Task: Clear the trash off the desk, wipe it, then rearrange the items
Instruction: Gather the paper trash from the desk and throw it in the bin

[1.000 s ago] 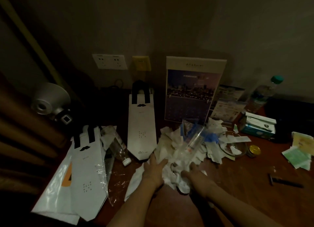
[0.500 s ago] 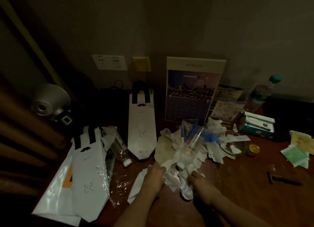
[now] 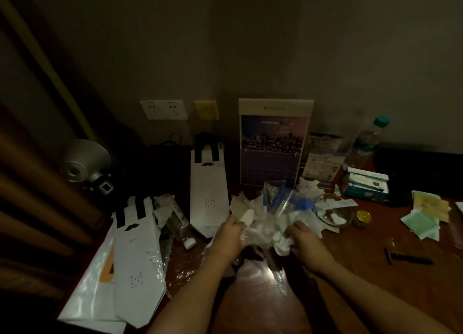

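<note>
On the worktop [image 3: 370, 243], trash [image 3: 265, 221] has been dragged nearer and bunched, gripped in curled fingers of left hand [image 3: 229, 236] and right hand [image 3: 304, 241]; clearing judged underway.

fingertips of the left hand [image 3: 229, 236] and right hand [image 3: 304, 241] are buried in the heap of crumpled paper and plastic [image 3: 265, 221], print on the calendar [image 3: 274, 143] is too dim to read, and a white sheet [image 3: 459, 208] is cut by the right edge.

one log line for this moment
phase: clearing | left hand: grips trash pile | right hand: grips trash pile | desk: cluttered
</note>
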Action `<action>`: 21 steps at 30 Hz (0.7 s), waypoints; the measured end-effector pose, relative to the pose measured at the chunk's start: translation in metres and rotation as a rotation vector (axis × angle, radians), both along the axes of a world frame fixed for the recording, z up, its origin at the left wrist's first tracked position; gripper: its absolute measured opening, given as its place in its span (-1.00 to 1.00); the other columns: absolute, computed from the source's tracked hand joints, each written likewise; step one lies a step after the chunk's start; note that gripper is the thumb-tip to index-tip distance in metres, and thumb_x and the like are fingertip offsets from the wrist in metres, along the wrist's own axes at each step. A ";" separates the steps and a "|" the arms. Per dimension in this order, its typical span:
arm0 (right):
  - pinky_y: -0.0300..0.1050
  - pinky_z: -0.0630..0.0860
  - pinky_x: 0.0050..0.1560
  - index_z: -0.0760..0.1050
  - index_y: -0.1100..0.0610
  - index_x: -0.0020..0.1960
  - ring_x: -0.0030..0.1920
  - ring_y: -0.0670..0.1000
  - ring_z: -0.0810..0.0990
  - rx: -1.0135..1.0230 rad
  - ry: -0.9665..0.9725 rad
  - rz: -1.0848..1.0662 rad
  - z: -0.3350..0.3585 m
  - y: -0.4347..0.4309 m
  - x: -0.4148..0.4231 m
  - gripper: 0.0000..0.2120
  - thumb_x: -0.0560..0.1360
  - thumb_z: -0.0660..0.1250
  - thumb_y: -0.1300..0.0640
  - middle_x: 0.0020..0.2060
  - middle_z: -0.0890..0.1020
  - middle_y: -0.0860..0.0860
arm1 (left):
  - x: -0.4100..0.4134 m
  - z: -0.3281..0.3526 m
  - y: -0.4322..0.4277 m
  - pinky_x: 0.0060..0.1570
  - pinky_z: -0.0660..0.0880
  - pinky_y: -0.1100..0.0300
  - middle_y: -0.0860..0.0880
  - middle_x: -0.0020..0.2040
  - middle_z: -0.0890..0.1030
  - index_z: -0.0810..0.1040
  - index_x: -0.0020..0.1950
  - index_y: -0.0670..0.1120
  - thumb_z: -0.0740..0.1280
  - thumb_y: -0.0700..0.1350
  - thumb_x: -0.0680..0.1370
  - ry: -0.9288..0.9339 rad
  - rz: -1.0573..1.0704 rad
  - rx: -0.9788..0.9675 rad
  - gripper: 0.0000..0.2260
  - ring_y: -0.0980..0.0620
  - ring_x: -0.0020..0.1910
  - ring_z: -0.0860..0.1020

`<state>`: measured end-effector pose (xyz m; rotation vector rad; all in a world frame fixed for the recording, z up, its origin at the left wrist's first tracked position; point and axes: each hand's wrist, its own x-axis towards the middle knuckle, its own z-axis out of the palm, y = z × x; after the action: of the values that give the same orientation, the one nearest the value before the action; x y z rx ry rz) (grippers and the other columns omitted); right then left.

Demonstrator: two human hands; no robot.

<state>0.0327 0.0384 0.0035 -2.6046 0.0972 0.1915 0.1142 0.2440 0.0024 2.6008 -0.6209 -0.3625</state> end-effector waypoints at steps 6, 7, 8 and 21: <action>-0.21 0.31 -0.12 0.51 0.19 0.05 -0.07 0.00 0.43 0.076 -0.117 -0.057 0.013 -0.021 0.000 -0.73 0.37 0.34 0.36 -0.04 0.36 -0.05 | -0.010 0.015 -0.008 0.16 0.39 0.25 -0.06 0.25 0.35 0.53 0.24 -0.11 0.37 -0.06 0.52 -0.033 0.020 0.025 -0.69 -0.03 0.15 0.48; -0.22 0.30 -0.14 0.51 0.18 0.04 -0.08 -0.01 0.42 0.082 -0.121 -0.056 0.013 -0.024 -0.003 -0.74 0.37 0.34 0.36 -0.05 0.36 -0.04 | -0.014 0.017 -0.010 0.18 0.40 0.24 -0.06 0.26 0.35 0.53 0.25 -0.11 0.37 -0.07 0.52 -0.033 0.026 0.026 -0.69 -0.03 0.16 0.48; -0.22 0.28 -0.15 0.52 0.19 0.03 -0.10 -0.02 0.40 0.089 -0.125 -0.048 0.011 -0.027 -0.006 -0.75 0.37 0.34 0.36 -0.06 0.37 -0.04 | -0.020 0.018 -0.012 0.21 0.40 0.22 -0.06 0.27 0.35 0.53 0.26 -0.11 0.37 -0.08 0.52 -0.031 0.032 0.026 -0.69 -0.04 0.17 0.48; -0.25 0.26 -0.11 0.52 0.20 0.04 -0.03 0.01 0.43 0.066 -0.181 0.072 0.030 -0.053 -0.042 -0.75 0.37 0.34 0.35 -0.04 0.35 -0.04 | -0.081 0.042 -0.038 0.21 0.43 0.08 -0.08 0.23 0.37 0.53 0.22 -0.11 0.37 -0.11 0.50 -0.094 0.095 0.030 -0.70 -0.09 0.17 0.48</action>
<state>-0.0090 -0.0141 0.0339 -2.5484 -0.0660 -0.0157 0.0331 0.2060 0.0443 2.6776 -0.5237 -0.2221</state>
